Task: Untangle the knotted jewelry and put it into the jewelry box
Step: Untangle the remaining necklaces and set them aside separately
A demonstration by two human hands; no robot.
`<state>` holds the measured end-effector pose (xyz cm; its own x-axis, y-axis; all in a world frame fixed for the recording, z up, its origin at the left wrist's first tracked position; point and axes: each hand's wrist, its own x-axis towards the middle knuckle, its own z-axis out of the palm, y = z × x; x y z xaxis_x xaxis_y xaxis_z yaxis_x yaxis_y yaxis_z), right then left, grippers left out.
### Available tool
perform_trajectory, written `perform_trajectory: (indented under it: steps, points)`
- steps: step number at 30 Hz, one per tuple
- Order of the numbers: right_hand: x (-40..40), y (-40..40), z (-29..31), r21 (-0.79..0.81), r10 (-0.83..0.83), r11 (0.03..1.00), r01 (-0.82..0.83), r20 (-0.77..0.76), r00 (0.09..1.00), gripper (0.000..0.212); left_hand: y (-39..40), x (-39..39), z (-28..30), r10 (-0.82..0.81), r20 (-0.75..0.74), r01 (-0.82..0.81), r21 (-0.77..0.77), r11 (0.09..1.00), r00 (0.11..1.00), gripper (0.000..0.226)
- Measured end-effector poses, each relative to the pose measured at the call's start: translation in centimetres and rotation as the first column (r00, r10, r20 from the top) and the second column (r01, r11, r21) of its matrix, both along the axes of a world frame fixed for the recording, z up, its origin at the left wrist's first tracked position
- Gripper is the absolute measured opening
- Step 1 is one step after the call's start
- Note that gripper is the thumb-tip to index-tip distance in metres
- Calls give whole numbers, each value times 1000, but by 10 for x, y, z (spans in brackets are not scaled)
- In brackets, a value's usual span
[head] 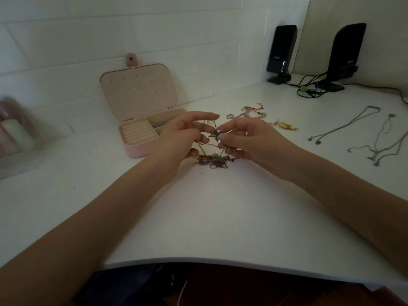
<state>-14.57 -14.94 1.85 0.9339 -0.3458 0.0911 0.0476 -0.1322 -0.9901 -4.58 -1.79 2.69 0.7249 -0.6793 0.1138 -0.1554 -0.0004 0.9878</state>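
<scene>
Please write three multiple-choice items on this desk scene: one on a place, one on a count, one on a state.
1. Where does the jewelry box stand?
A. left of the hands
B. right of the speakers
C. at the near desk edge

2. How many black speakers stand at the back?
A. one
B. two
C. four

3. The box's lid is:
A. shut
B. open
C. missing

Answers:
1 A, it sits beside the left hand.
2 B, a pair stands upright.
3 B, the lid leans back, its inside showing.

Counts on the white desk

One open pink jewelry box (141, 111), two black speakers (281, 53), two hands (176, 138), one dark knotted jewelry clump (213, 160); the loose silver chains (375, 138) overlap too much to count.
</scene>
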Motion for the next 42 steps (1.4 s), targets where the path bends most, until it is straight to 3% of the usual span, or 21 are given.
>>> perform_trajectory:
  steps: [6, 14, 22, 28, 33, 42]
  points:
    - [-2, -1, 1, 17, 9, 1000, -9, 44, 999, 9, -1, -3, -2, -83, -4, 83, -9, 997, 997, 31]
    - [-3, -6, 5, 147, 47, 988, -50, 22, 999, 4, 0, 2, 0, -156, -167, 126, -176, 976, 974, 28]
    - [-5, -5, 10, 131, 37, 990, -47, 76, 996, 8, 0, 0, 2, -254, -172, 245, -70, 967, 952, 36]
    - [-5, -10, 17, 167, -7, 986, 1, 37, 999, 14, 1, -1, 4, -250, -222, 215, -170, 962, 942, 37]
    - [-6, -4, 15, 184, 81, 979, -88, 45, 996, 13, 0, -3, 0, -222, -140, 206, -119, 971, 965, 39]
    - [-6, -5, 14, 207, 95, 973, -104, 52, 994, 11, 1, -5, 2, -246, -146, 222, -165, 961, 958, 47]
